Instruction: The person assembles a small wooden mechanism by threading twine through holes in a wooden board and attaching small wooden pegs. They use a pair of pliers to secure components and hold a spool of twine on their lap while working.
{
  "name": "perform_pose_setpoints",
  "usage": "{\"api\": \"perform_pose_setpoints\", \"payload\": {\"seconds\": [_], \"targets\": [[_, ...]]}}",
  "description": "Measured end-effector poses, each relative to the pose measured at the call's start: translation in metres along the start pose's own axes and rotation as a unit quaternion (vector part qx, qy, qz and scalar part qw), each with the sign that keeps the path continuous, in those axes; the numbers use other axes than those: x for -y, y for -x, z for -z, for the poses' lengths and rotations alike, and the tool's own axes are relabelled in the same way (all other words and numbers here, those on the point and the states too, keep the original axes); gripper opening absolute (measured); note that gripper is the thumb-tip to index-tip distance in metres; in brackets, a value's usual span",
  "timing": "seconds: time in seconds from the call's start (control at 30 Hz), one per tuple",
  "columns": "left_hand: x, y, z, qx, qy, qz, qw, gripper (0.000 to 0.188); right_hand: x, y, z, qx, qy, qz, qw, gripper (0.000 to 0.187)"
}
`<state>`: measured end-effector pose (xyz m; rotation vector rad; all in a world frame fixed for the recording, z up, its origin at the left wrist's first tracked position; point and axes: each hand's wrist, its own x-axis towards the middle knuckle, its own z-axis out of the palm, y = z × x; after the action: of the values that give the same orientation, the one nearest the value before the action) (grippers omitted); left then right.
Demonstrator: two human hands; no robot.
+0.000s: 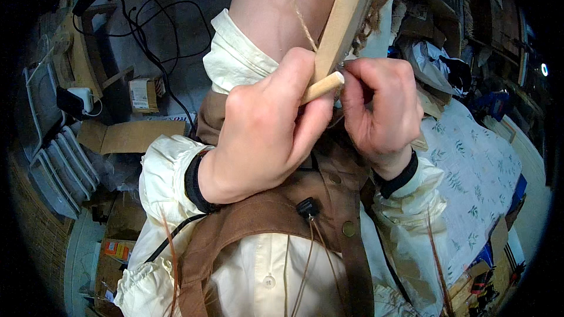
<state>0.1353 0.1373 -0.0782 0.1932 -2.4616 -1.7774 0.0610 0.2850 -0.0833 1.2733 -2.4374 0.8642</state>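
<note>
My left hand (264, 117) is closed around the lower end of a pale wooden bar (348, 17), which slants up and away past my bare knee. A short round dowel (324, 87) sticks out between its thumb and fingers, across the bar. My right hand (385, 105) is beside the bar, thumb and forefinger pinched together at its edge; whatever lies between those fingertips is too small to name. Thin twine (301, 14) runs down over my leg to the bar, next to my left hand. Brown shaggy yarn (380, 3) hangs along the bar's far right side.
To the right lies a white cloth with leaf prints (467, 170). Cardboard flaps (126, 137), a small box (144, 94) and black cables (141, 35) are on the floor at left, near a metal rack (64, 167). Piled boxes and bags (432, 61) fill the upper right.
</note>
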Motion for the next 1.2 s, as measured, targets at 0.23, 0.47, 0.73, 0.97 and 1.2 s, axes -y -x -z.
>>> {"api": "perform_pose_setpoints", "payload": {"seconds": [0.23, 0.47, 0.73, 0.97, 1.2], "targets": [[0.001, 0.002, -0.003, -0.006, 0.017, 0.030, 0.999, 0.015, -0.013, 0.003, -0.003, 0.010, 0.008, 0.073, 0.997, 0.021], [-0.001, 0.000, -0.003, 0.005, -0.009, 0.032, 0.999, 0.014, -0.007, 0.000, 0.000, 0.048, 0.008, 0.014, 0.999, 0.011], [0.000, 0.001, -0.004, 0.023, -0.045, -0.024, 0.998, 0.018, 0.010, -0.020, 0.028, 0.156, -0.525, -0.612, 0.572, 0.017], [0.001, 0.001, -0.004, 0.005, 0.015, 0.018, 1.000, 0.014, 0.024, -0.014, 0.022, 0.093, -0.398, -0.497, 0.766, 0.008], [0.000, 0.000, -0.002, -0.004, 0.015, 0.006, 1.000, 0.014, -0.004, -0.001, 0.011, 0.035, -0.007, 0.045, 0.998, 0.023]]}}
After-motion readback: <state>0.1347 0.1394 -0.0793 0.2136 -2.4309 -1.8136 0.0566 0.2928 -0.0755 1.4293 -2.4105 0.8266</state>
